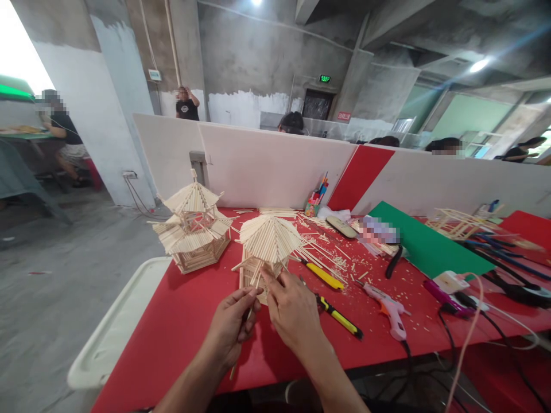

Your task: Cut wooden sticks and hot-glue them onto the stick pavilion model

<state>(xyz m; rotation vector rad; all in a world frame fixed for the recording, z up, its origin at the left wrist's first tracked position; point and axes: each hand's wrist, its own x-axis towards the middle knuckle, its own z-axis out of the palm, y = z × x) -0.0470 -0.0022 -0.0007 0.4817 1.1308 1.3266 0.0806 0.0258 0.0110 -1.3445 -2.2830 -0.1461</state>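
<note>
A small pavilion model of thin wooden sticks (269,238) stands on the red table in front of me. My left hand (236,318) is closed in a pinch on a thin wooden stick (233,371), whose lower end hangs below the fingers. Against the front right of the model, my right hand (295,307) has its index finger extended to the sticks under the roof edge and its other fingers bent round the corner. Its thumb is largely hidden. To the left stands a second, two-roofed stick pavilion (193,229), apart from both hands.
Right of my hands lie a yellow cutter (325,276), a black-and-yellow knife (340,318) and a pink glue gun (390,310). Loose sticks and chips (321,244) litter the table. A pen cup (313,203) stands by the white partition (258,166). Cables run along the right.
</note>
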